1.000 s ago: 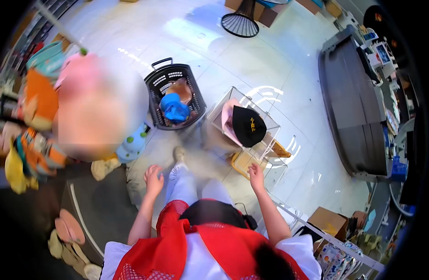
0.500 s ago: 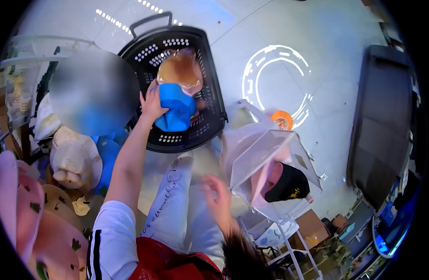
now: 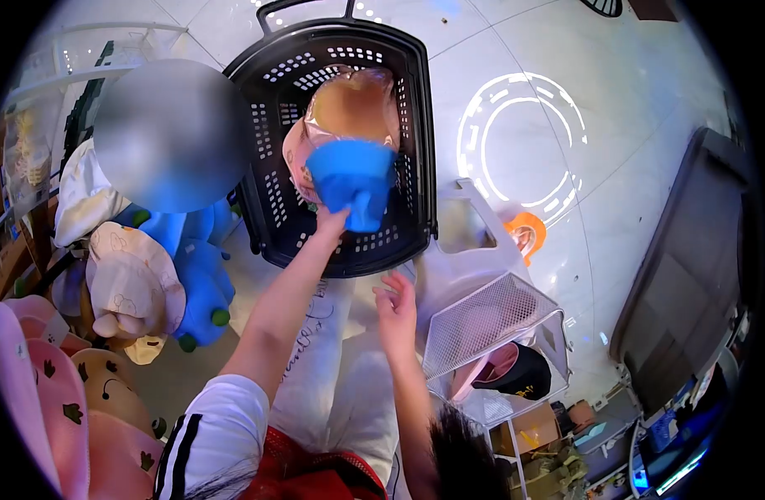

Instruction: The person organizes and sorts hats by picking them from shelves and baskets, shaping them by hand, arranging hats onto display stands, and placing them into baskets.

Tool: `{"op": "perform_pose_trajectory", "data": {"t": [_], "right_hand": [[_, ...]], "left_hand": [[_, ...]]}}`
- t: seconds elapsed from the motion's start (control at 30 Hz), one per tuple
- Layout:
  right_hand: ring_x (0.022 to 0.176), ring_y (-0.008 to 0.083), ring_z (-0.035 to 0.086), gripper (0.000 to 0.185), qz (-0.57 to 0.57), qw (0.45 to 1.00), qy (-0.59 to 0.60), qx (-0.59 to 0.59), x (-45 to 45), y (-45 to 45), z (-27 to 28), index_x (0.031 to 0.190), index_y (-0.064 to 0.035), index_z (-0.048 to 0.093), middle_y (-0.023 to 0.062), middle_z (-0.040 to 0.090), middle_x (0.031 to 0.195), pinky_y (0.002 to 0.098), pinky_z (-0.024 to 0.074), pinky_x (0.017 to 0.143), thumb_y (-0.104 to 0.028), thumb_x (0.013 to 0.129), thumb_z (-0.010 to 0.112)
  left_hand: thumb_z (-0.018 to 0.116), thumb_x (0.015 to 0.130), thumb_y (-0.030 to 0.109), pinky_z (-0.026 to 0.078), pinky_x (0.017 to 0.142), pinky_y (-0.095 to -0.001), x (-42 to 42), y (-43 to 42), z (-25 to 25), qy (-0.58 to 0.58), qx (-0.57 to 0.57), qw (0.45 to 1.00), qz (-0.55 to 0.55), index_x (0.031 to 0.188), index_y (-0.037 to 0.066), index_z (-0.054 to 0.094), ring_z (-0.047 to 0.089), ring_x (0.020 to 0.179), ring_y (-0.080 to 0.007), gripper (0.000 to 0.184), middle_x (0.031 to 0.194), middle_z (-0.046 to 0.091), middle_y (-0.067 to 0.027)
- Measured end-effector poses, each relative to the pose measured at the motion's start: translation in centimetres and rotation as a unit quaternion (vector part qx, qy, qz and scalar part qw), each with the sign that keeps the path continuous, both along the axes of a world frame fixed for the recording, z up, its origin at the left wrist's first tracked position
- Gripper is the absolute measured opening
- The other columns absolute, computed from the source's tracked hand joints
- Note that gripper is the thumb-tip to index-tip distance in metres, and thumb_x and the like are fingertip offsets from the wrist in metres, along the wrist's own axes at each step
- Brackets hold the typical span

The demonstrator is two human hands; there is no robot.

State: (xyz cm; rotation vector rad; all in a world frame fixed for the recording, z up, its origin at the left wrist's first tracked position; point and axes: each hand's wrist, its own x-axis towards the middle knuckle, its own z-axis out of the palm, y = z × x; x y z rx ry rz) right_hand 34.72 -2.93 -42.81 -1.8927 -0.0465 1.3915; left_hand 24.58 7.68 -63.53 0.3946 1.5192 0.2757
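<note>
My left hand point(image 3: 332, 220) grips the lower edge of a blue cloth hat point(image 3: 353, 179) inside a black plastic basket point(image 3: 428, 167). Under and behind the blue hat lie a pink hat point(image 3: 297, 162) and a brownish item in shiny clear wrapping point(image 3: 353, 104). My right hand point(image 3: 395, 307) hangs over my lap, just in front of the basket's near rim, its fingers loosely apart and holding nothing.
Left of me are hanging pink hats point(image 3: 62, 417), a cream hat point(image 3: 137, 279) and a blue hat with green knobs point(image 3: 203, 292). At right stand a pale plastic stool point(image 3: 474, 258) and a wire mesh rack point(image 3: 490, 321) holding a black cap point(image 3: 515, 371). Orange tape point(image 3: 525, 233) lies beyond.
My left hand has shifted right and nearer with the blue hat, uncovering more of the pink hat. My right hand has risen closer to the basket. The view has tilted.
</note>
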Motion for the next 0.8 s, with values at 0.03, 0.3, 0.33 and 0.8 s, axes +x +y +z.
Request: {"op": "perform_pose_trajectory", "data": {"t": [0.03, 0.3, 0.33, 0.8], "right_hand": [[0.088, 0.0149, 0.053, 0.037, -0.021, 1.0, 0.01, 0.006, -0.2, 0.2, 0.3, 0.115, -0.0003, 0.035, 0.0106, 0.048, 0.107, 0.0228, 0.041, 0.073, -0.001, 0.08, 0.046], [0.086, 0.0151, 0.053, 0.038, -0.055, 0.998, 0.033, 0.021, -0.3, -0.3, 1.1, 0.116, -0.0004, 0.035, 0.01, 0.048, 0.107, 0.0234, 0.0409, 0.074, -0.001, 0.08, 0.045], [0.086, 0.015, 0.053, 0.038, -0.059, 0.997, 0.036, 0.026, -0.3, -0.2, 0.7, 0.116, -0.0006, 0.035, 0.0097, 0.049, 0.107, 0.0235, 0.0409, 0.075, -0.001, 0.08, 0.045], [0.086, 0.0128, 0.052, 0.039, -0.085, 0.993, 0.086, -0.006, -3.2, -2.6, -4.0, 0.115, -0.0018, 0.036, 0.0101, 0.048, 0.106, 0.0213, 0.0409, 0.069, 0.005, 0.078, 0.042]], "left_hand": [[0.058, 0.076, 0.009, 0.043, 0.079, -0.0314, 1.1, 0.7, 1.3, -0.025, 0.053, 0.997, 0.048, 0.115, 0.005, 0.037, 0.05, 0.095, -0.0191, 0.045, 0.105, 0.05, -0.0084], [0.038, 0.088, 0.032, 0.036, 0.087, -0.0328, 2.4, 12.1, 10.1, -0.137, 0.175, 0.961, 0.162, 0.111, 0.001, 0.042, 0.047, 0.101, -0.0182, 0.038, 0.107, 0.05, -0.0109], [0.039, 0.088, 0.03, 0.037, 0.086, -0.0321, 1.9, 11.6, 8.6, -0.077, 0.168, 0.973, 0.139, 0.111, 0.001, 0.041, 0.047, 0.101, -0.0184, 0.038, 0.107, 0.05, -0.0112], [0.052, 0.076, 0.015, 0.039, 0.077, -0.0389, -5.2, -1.8, -7.2, 0.299, 0.399, 0.811, -0.307, 0.087, 0.002, 0.055, 0.047, 0.089, -0.0328, 0.017, 0.098, 0.05, -0.0156]]}}
